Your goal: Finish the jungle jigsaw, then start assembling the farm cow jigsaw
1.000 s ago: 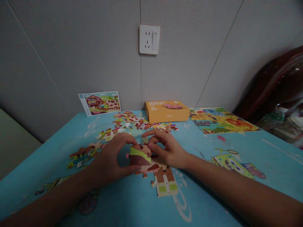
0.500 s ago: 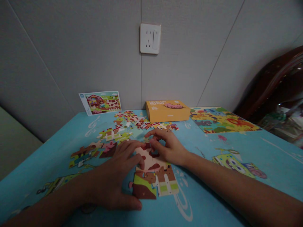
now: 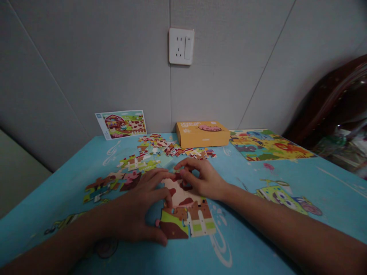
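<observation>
A small joined cluster of puzzle pieces (image 3: 187,214) lies flat on the blue table (image 3: 258,229) in front of me. Its near-left piece (image 3: 173,227) is brown with a green stripe. My left hand (image 3: 137,214) rests on the table with fingers curled, thumb against the brown and green piece and fingertips on the cluster's cream piece. My right hand (image 3: 200,179) presses its bent fingers on the far edge of the cluster.
Loose puzzle pieces (image 3: 160,151) are scattered toward the wall, with more (image 3: 106,185) at the left. An orange box (image 3: 202,134) and a picture card (image 3: 122,124) stand by the wall. A finished colourful puzzle (image 3: 266,147) lies at the right.
The brown and green piece was held up between both hands; my left hand brought it down and set it against the near-left side of the cluster on the table.
</observation>
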`<act>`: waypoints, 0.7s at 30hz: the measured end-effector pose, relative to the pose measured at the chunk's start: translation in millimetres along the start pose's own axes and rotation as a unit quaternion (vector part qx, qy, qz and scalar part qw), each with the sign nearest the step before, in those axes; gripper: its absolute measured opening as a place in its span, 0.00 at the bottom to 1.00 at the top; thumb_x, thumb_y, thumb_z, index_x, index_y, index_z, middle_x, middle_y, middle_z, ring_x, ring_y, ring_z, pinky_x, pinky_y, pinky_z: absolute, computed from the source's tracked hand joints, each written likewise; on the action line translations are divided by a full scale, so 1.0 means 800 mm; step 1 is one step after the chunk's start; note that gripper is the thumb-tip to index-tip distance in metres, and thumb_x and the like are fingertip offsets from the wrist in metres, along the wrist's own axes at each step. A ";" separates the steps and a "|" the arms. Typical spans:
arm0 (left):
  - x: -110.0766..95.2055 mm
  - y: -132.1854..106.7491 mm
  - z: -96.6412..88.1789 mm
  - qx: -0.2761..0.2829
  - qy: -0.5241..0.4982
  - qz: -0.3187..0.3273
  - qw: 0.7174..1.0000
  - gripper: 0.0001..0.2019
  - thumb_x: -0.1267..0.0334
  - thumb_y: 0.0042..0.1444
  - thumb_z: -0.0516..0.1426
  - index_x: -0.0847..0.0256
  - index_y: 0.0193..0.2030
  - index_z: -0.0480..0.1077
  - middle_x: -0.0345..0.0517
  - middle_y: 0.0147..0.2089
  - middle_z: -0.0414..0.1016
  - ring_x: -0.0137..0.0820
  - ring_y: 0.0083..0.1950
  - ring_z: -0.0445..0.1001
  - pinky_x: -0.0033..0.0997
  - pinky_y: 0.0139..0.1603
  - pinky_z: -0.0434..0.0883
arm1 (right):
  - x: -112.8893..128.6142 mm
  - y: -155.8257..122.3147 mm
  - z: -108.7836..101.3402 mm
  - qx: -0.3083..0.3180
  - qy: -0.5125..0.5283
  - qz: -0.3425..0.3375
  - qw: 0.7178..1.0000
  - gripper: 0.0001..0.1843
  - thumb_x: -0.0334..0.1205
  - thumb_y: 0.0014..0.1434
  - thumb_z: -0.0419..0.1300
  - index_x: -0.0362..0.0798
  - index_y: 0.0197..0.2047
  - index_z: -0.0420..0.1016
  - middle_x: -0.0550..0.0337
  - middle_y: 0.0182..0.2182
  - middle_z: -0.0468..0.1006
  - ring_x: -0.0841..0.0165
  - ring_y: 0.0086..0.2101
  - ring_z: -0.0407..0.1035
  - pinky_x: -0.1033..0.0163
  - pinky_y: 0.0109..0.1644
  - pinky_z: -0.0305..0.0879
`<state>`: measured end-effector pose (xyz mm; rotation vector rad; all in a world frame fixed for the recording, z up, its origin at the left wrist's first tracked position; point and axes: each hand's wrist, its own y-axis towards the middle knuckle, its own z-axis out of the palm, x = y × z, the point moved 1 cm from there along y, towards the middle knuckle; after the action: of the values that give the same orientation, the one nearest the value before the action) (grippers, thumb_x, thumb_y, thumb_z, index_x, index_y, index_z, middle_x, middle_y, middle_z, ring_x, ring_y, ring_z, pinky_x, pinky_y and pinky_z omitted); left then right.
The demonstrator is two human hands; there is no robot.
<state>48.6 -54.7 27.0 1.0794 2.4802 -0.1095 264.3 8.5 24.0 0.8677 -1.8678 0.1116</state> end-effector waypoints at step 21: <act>-0.011 0.001 0.002 0.020 -0.002 0.023 1.000 0.25 0.44 0.49 0.65 0.44 0.54 0.73 0.49 0.69 0.52 0.57 0.71 0.47 0.61 0.66 0.56 | -0.003 0.000 0.001 0.014 -0.034 0.000 0.999 0.10 0.36 0.62 0.53 0.42 0.41 0.74 0.61 0.24 0.76 0.73 0.24 0.70 0.68 0.29 0.66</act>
<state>54.9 -60.5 28.9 1.1499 2.4579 -0.1482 264.1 9.4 21.7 0.9001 -1.9332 0.1090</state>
